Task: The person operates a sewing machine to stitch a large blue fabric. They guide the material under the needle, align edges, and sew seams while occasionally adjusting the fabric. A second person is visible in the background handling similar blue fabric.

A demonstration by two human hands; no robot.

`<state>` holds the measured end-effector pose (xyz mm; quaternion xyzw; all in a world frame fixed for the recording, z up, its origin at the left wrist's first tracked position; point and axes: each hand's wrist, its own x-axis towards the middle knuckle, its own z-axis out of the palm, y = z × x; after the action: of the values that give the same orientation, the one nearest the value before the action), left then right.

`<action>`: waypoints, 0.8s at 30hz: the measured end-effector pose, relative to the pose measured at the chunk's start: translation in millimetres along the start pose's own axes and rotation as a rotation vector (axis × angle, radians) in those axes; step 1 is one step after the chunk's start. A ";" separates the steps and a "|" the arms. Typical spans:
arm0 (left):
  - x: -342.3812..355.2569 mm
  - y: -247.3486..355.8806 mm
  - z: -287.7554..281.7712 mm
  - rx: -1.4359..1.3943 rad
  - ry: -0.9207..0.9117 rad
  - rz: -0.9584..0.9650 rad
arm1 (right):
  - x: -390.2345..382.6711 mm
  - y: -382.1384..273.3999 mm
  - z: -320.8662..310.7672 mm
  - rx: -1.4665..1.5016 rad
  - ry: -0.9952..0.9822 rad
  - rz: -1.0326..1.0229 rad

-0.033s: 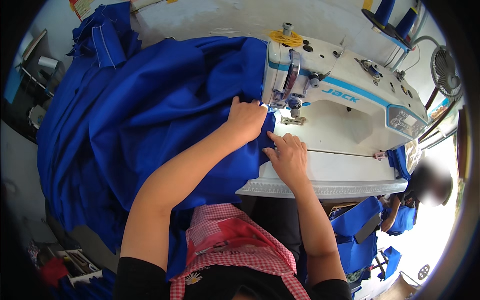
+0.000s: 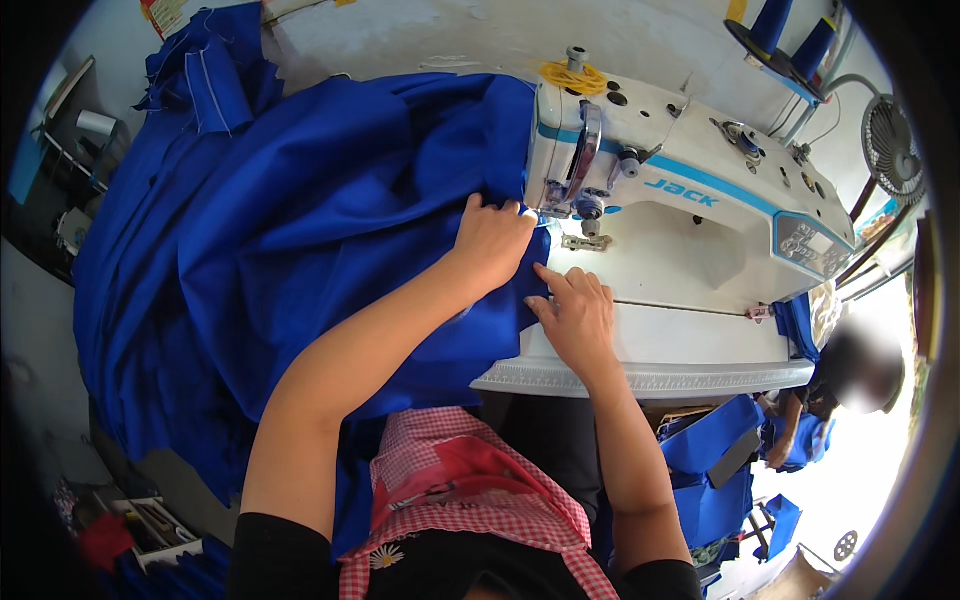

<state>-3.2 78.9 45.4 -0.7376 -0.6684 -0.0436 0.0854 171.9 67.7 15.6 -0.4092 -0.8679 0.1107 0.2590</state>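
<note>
A large sheet of bright blue fabric point(image 2: 300, 230) is spread over the table's left side and hangs off its edge. One corner of it reaches the needle area point(image 2: 590, 215) of a white industrial sewing machine point(image 2: 690, 200). My left hand point(image 2: 492, 240) lies on the fabric just left of the needle, fingers curled over the fabric's edge. My right hand point(image 2: 573, 318) sits on the white machine bed point(image 2: 680, 350), its fingertips pinching the fabric's near edge.
A yellow thread spool point(image 2: 572, 75) tops the machine, and blue thread cones point(image 2: 790, 30) and a small fan point(image 2: 890, 150) stand at the back right. Another person point(image 2: 850, 380) sits at the right near more blue pieces point(image 2: 710, 450). Red checked cloth point(image 2: 470, 480) covers my lap.
</note>
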 end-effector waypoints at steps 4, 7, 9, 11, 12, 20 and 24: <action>-13.2 -10.3 28.4 -0.164 0.352 0.074 | 0.0 -1.5 -2.0 -0.009 -0.032 0.012; -15.3 -12.2 36.1 -0.218 0.410 0.060 | 2.9 0.1 -2.9 0.018 -0.028 -0.001; -19.8 -12.0 36.5 -0.205 0.386 0.062 | -0.9 -2.5 -5.7 0.006 -0.040 -0.010; -26.4 -11.4 35.8 -0.228 0.372 0.058 | -6.3 -3.2 -9.8 0.000 -0.040 -0.038; -34.5 -11.1 31.7 -0.255 0.360 0.052 | -11.7 -4.5 -9.8 0.008 -0.037 -0.057; -5.5 -5.3 21.4 -0.274 0.269 -0.154 | -12.5 -7.0 -10.9 0.020 -0.035 -0.068; 0.7 2.4 29.5 -0.305 0.306 -0.230 | -13.4 -5.2 -9.6 0.005 -0.026 -0.057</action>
<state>-2.2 84.7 16.4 -0.6458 -0.7129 -0.2648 0.0679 180.8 54.0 20.9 -0.3821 -0.8822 0.1109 0.2519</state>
